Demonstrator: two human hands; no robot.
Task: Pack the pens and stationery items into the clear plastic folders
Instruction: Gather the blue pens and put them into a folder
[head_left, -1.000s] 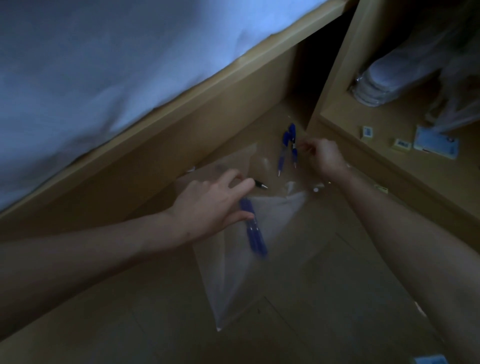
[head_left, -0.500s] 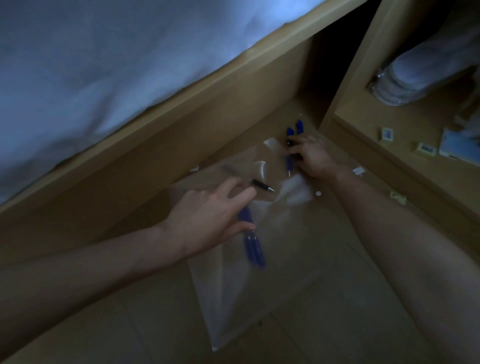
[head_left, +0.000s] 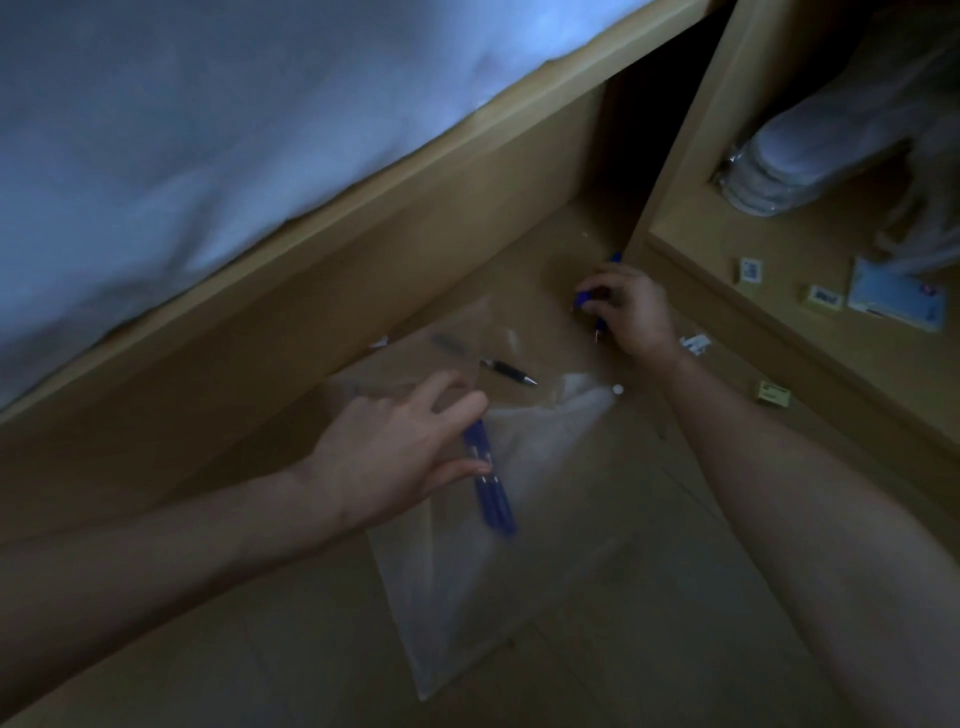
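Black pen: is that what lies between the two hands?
Yes. In the head view the black pen lies on the clear folder, between the left hand and right hand.

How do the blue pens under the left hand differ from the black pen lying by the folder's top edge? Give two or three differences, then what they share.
The blue pens are blue, while the black pen is dark with a silvery tip. The blue pens lie bunched side by side; the black pen lies alone. The left hand touches the blue pens, while nothing touches the black pen. Both lie flat at the clear plastic folder.
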